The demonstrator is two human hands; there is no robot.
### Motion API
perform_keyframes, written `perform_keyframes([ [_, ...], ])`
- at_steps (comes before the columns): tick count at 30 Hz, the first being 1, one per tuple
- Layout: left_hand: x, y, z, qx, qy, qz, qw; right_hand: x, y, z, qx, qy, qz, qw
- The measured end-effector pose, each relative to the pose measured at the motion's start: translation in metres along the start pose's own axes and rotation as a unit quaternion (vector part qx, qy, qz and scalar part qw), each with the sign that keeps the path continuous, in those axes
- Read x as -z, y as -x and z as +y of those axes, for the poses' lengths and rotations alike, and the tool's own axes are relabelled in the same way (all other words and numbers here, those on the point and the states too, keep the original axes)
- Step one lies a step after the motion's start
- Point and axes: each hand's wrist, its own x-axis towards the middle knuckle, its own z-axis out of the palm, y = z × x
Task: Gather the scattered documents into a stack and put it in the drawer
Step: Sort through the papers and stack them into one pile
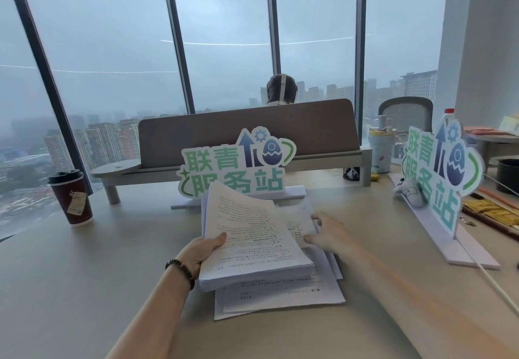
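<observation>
A thick stack of printed documents (pixel 252 243) is lifted off the beige desk (pixel 84 260) at its left edge. My left hand (pixel 200 249) grips that edge, thumb on top of the upper sheet. My right hand (pixel 327 235) reaches to the stack's right side, its fingers touching sheets that lie lower and fan out there. More loose sheets (pixel 280 297) lie flat on the desk under the stack, sticking out toward me. No drawer is in view.
A green-lettered sign (pixel 236 167) stands right behind the papers, and a second one (pixel 441 173) at the right. A dark red coffee cup (pixel 71 198) is at far left. A brown divider (pixel 250 133), a seated person behind it, a bottle (pixel 382 150) and clutter lie beyond.
</observation>
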Motion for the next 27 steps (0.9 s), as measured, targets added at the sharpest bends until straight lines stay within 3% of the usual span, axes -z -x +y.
perform_keyframes([
  [5,-0.012,0.004,-0.002,-0.005,0.004,-0.007,1.000,0.000,-0.001,0.004,-0.025,-0.144,0.009,0.989],
  [13,0.009,0.006,0.010,-0.022,0.039,-0.013,0.999,0.010,-0.008,0.011,-0.076,-0.129,0.049,0.987],
  [17,0.014,0.007,0.012,-0.038,0.056,0.011,0.998,0.014,-0.005,0.013,-0.061,-0.088,0.077,0.991],
  [22,0.012,0.007,0.010,-0.014,0.048,0.009,0.999,0.013,0.004,0.000,-0.037,-0.002,0.068,0.997],
  [27,0.001,0.008,0.008,0.010,0.059,-0.026,0.998,0.013,0.006,-0.007,-0.037,-0.005,0.047,0.998],
])
